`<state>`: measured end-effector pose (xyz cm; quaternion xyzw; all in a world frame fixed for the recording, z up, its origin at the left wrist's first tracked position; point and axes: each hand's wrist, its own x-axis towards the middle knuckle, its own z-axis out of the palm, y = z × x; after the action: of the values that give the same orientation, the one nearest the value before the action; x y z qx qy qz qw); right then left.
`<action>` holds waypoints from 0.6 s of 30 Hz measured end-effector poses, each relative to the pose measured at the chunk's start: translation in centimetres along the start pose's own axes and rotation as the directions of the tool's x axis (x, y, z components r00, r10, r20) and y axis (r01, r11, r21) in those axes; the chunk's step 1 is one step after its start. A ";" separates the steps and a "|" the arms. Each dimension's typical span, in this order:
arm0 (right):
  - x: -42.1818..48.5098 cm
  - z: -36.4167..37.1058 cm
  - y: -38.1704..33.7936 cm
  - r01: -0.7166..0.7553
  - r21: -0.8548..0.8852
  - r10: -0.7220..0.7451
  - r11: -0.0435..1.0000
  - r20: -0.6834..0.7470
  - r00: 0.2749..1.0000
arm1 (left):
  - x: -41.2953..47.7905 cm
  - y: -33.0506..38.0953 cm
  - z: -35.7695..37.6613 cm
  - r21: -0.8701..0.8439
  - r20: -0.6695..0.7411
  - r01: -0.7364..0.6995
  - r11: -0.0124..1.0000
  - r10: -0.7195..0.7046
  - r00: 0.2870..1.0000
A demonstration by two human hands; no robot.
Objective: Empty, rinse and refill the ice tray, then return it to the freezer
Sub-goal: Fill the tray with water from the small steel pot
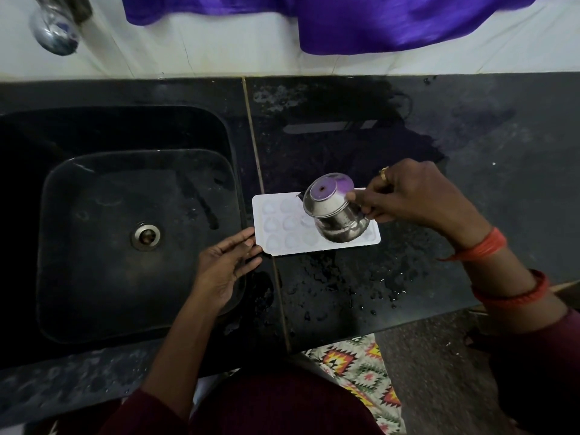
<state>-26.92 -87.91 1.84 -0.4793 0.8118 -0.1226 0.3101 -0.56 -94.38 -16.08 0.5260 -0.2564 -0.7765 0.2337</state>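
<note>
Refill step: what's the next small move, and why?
Probably tip the steel pot slightly further. The right hand holds it tilted over the white ice tray, but no clear stream shows. The left hand touches the tray's left corner, steadying it on the wet counter.
</note>
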 end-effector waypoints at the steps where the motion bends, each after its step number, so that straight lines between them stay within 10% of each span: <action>1: 0.0 0.0 0.0 0.000 -0.002 0.000 1.000 0.000 1.000 | 0.0 0.0 0.0 0.001 0.001 0.000 1.000 0.000 1.000; 18: -2.1 -0.1 0.5 0.012 0.140 -0.012 0.990 -0.005 1.000 | 0.1 -0.3 -0.1 0.012 0.004 0.001 1.000 -0.002 1.000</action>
<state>-26.59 -85.89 2.53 -0.4609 0.7990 -0.1822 0.3406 -0.52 -94.27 -16.37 0.5259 -0.2611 -0.7763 0.2294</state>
